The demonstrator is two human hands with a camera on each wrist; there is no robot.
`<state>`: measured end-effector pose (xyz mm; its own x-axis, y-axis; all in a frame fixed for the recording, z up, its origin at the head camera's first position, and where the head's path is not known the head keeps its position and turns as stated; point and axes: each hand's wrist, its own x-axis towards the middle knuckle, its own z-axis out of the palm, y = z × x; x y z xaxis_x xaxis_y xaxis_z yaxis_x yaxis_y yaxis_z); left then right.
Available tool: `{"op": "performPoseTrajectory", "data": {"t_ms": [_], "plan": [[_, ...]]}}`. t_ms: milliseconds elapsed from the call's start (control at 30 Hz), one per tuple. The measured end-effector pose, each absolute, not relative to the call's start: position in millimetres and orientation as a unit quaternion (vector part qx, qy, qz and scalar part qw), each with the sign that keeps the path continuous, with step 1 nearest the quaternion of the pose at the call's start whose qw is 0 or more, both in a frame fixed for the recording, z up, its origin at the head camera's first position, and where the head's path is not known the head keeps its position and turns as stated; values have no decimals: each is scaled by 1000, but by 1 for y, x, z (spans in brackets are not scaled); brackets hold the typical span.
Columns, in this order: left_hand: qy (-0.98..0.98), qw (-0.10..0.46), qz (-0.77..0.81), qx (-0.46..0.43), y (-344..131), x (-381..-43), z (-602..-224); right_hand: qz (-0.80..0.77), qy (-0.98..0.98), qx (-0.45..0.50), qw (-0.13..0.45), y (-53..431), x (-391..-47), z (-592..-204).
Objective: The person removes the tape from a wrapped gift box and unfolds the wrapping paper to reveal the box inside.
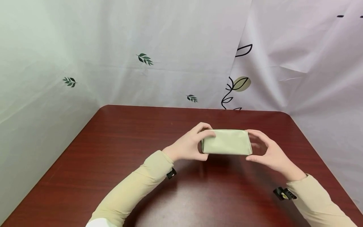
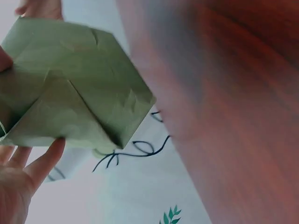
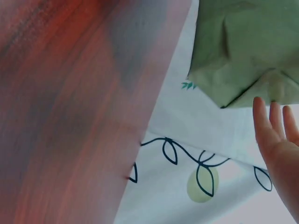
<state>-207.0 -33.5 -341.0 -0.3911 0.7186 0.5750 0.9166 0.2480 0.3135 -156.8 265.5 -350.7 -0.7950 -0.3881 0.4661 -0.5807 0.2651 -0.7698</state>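
Note:
A box wrapped in pale green paper is held level over the table between both hands. My left hand grips its left end, one finger lying over the front face and the thumb low by the bottom corner. At the other end my right hand holds the box, fingers at the top right corner and thumb at the lower one. Folded, pointed flaps of the green wrapping show on the end in the left wrist view. Fingertips of the right hand meet the wrapped box along its edge in the right wrist view.
A dark red-brown wooden table with rounded far corners lies under the hands. White curtains printed with leaves hang behind it and at both sides. Black straps sit at the wrists.

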Motion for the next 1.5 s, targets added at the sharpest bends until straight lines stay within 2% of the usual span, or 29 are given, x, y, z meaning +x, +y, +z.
{"op": "performPoseTrajectory", "data": {"t_ms": [133,533,700,867,1133,1400,1500], "plan": [[-768,137,-354,-516,-38,-207,-334,478,-816,301,124,264,-157,-349],[-759,73,-433,-480,-45,-205,-330,494,-811,292,111,258,-156,-359],[-744,28,-493,-451,-46,-206,-333,536,-776,314,107,258,-158,-361],[-726,-22,-572,-382,-43,-206,-334,616,-710,337,56,258,-160,-359],[-690,-74,-651,-306,-41,-209,-335,695,-659,288,4,255,-160,-355],[-751,-101,-593,-272,-42,-203,-338,770,-574,259,-107,258,-164,-360],[-749,-140,-598,-248,-40,-198,-340,779,-565,235,-138,258,-164,-361]]}}
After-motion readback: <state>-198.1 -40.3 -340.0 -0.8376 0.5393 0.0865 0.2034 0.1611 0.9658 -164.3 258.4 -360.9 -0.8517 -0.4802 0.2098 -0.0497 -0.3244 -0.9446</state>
